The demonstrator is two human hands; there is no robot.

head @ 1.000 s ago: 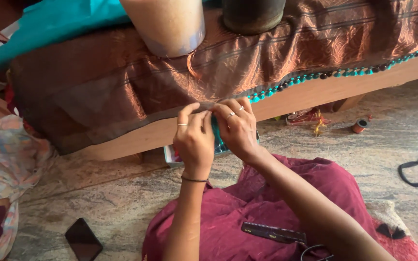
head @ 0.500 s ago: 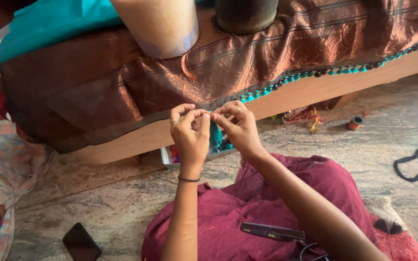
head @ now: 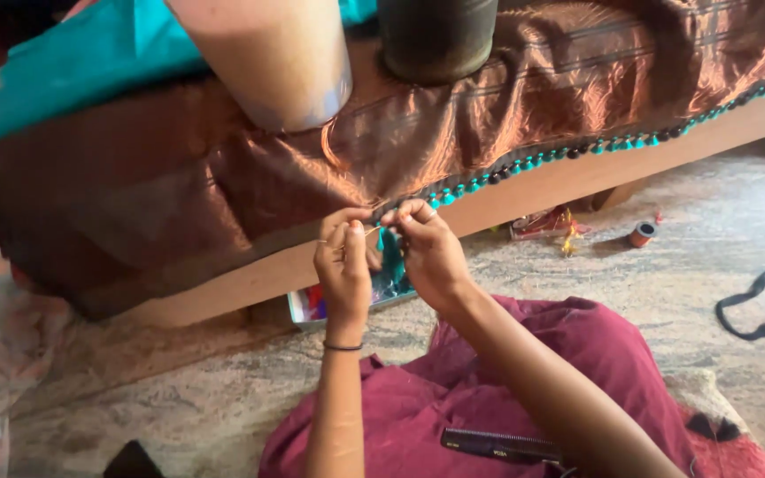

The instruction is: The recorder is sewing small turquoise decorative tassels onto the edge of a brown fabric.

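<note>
A shiny brown cloth [head: 489, 115] hangs over a wooden ledge [head: 542, 190], its lower edge trimmed with teal and dark beads [head: 577, 152]. My left hand [head: 343, 270] and my right hand [head: 427, 248] meet at that beaded edge, fingertips pinched close together on the hem and its teal tassel threads [head: 391, 257]. A thin thread seems to run between the fingers. Whether a needle is held is too small to tell. A dark band circles my left wrist.
A beige cylinder [head: 267, 62] and a dark pot [head: 436, 35] stand on the cloth. A teal fabric [head: 73, 71] lies at the upper left. On the stone floor are a thread spool [head: 641, 234], a black strap [head: 763, 305] and a colourful packet [head: 312, 305]. A black comb [head: 498, 445] rests on my maroon lap.
The view has shifted slightly. My two hands have stayed together at the beaded hem, with the fingers working a little further along it.
</note>
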